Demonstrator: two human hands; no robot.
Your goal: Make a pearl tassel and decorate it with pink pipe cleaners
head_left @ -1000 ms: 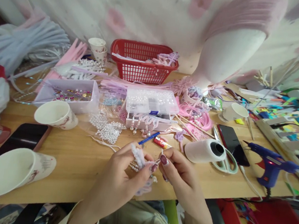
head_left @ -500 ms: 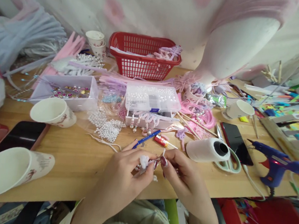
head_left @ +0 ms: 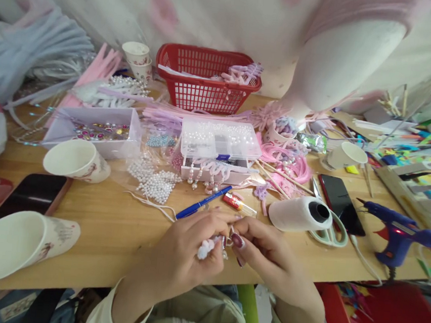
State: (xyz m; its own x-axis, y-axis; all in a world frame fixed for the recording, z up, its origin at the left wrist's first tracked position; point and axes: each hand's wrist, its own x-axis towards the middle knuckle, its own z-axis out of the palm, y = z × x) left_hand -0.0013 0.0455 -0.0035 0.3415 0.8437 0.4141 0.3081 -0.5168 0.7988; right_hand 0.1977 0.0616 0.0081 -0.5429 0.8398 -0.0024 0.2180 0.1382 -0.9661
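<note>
My left hand [head_left: 196,243] is closed around a small white fuzzy piece [head_left: 204,248], like bent pipe cleaner. Several pearl beads [head_left: 225,254] show by its fingertips. My right hand [head_left: 263,252] meets the left one, thumb and forefinger pinched on a thin white strand [head_left: 231,231] close to the beads. The fingers cover much of the piece. Just beyond the hands lie a blue pen [head_left: 204,202] and a lighter [head_left: 239,204]. To the right of them a white thread spool [head_left: 299,214] rests on its side.
Paper cups [head_left: 20,247] and a phone [head_left: 29,195] are at left. Loose white beads [head_left: 156,183] lie beside a clear bead box [head_left: 221,139]. A red basket [head_left: 206,97] stands behind. Scissors [head_left: 332,233], another phone [head_left: 341,204] and a blue glue gun [head_left: 399,232] are at right.
Both hands have shifted slightly, still together. My left fingers have drawn in off the blue pen, which now shows along its length. The white fuzzy piece sits a little lower.
</note>
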